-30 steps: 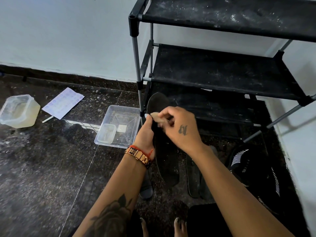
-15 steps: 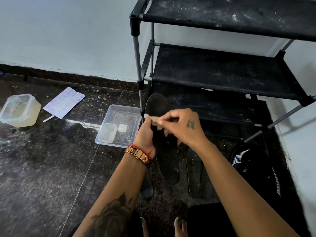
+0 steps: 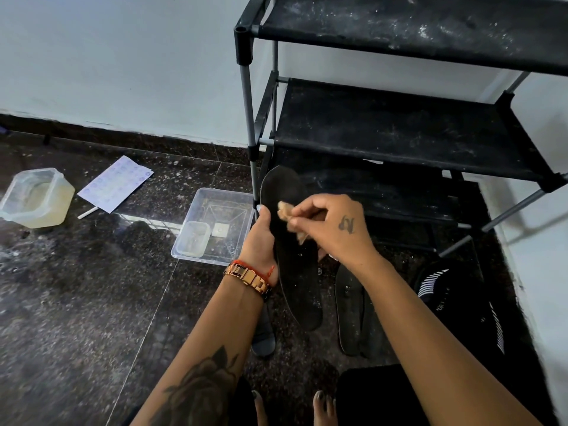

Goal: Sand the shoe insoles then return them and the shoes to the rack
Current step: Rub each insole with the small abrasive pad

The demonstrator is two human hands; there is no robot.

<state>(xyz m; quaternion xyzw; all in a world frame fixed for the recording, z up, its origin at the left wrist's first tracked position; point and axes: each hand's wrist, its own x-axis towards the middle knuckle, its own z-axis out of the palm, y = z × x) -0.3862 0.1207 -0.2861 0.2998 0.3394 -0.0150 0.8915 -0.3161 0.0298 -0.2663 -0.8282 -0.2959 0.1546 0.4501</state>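
Observation:
My left hand (image 3: 259,241) grips a long black insole (image 3: 299,272) by its left edge and holds it up in front of the rack. My right hand (image 3: 333,227) pinches a small tan piece of sandpaper (image 3: 292,218) against the insole's upper half. Two more black insoles (image 3: 356,315) lie on the floor under my right forearm. A black shoe with white stripes (image 3: 455,296) sits on the floor at the right. The black shoe rack (image 3: 399,130) stands behind, its shelves dusty and bare.
A clear plastic tray (image 3: 227,210) holding a small tub sits on the dark floor left of the rack leg. Farther left are a translucent container (image 3: 37,198), a printed sheet (image 3: 115,182) and a white stick. A white wall runs along the right.
My right hand has slid the sandpaper a little down and left along the insole. My left hand keeps the same grip.

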